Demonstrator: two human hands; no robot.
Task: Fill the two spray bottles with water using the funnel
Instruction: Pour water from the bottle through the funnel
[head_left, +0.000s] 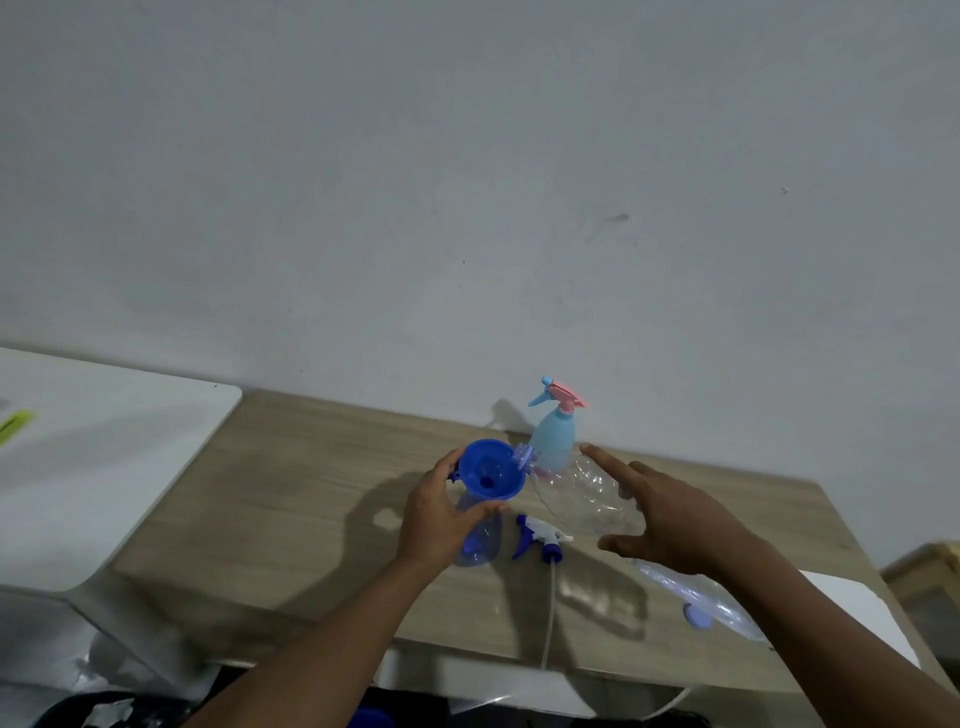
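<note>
1. The left hand (441, 519) grips the blue funnel (488, 470). The thumb is on the far rim and the fingers curl round the near side, probably to keep the funnel steady in the bottle mouth during pouring.
2. The right hand (670, 514) holds a clear water bottle (587, 493) in a wide span, thumb beneath and fingers above. The index finger is stretched out along the top of the bottle.
3. At far left a white surface (104, 467) adjoins the wooden table (291, 467) on which everything else sits.
4. The funnel sits in the neck of a clear blue spray bottle (475, 543), which stands on the table directly below the left hand. Its top is off so it can be filled.
5. Just to the right of it, the removed spray head (540, 538) lies on its side. Its dip tube (548, 613) trails toward the table's near edge, out of the way of the pour.
6. Behind, against the wall, a light blue spray bottle (556, 439) stands upright. Its pink trigger top is still on, so it looks not yet dealt with.
7. The water bottle is tipped leftward with its mouth touching the funnel's right rim, which is a pouring position. I cannot tell whether water is flowing.
8. At far right a crumpled plastic bag (727, 608) lies near the table edge.
9. Both forearms reach forward from the bottom of the view. The left is angled inward to the funnel, and the right wrist is turned to tilt the bottle.
</note>
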